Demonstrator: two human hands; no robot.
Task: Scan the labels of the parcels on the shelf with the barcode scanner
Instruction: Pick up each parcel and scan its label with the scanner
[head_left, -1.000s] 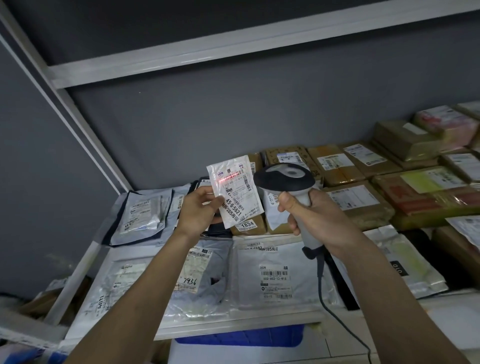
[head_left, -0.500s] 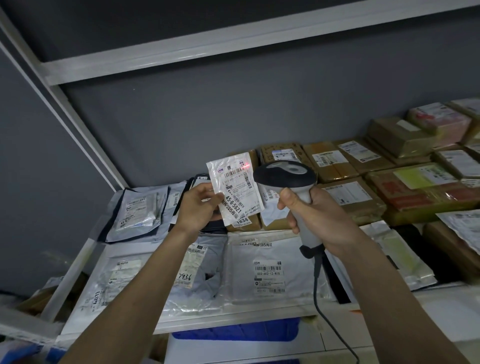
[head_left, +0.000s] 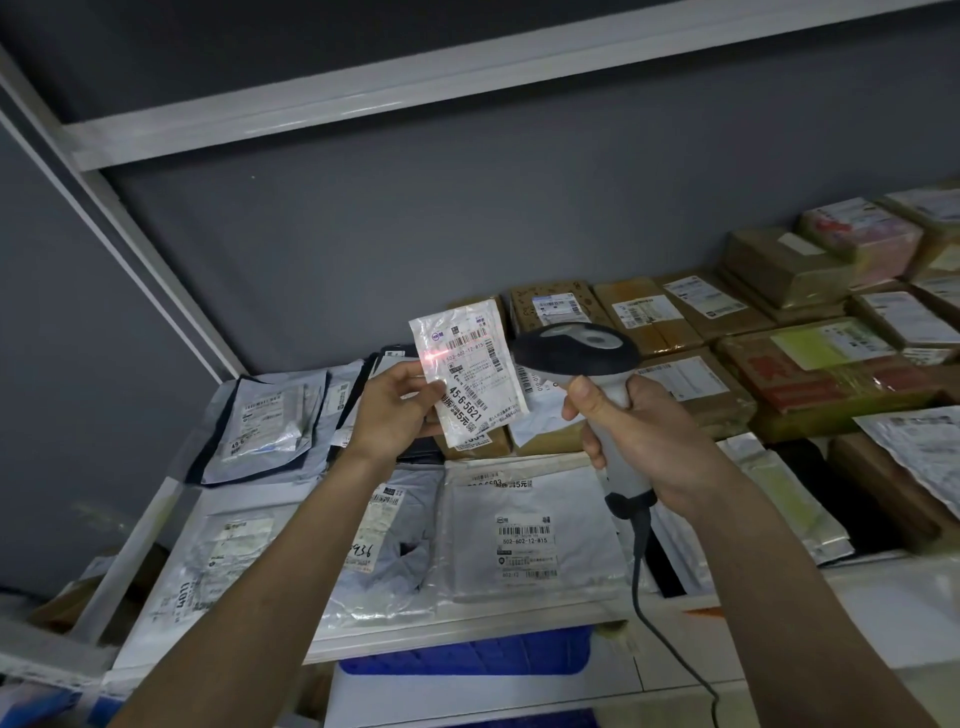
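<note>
Left hand (head_left: 395, 410) pinched a small parcel (head_left: 470, 371) just left of the barcode scanner (head_left: 576, 353) gripped by right hand (head_left: 631, 431), red beam on its label; many parcels on shelf (head_left: 467, 631) apparently remained.

Left arm: bare forearm runs up from my lower left, wrist bent slightly inward. Left hand (head_left: 397, 408): raised at mid-frame, palm turned toward me, thumb and curled fingers pinching the small parcel (head_left: 467, 376) by its left edge, holding it upright and a little tilted.

Right arm: bare forearm enters from my lower right, angled up and inward. Right hand (head_left: 631, 431): fingers wrapped round the handle of the barcode scanner (head_left: 574, 349), index finger at the front.
</note>
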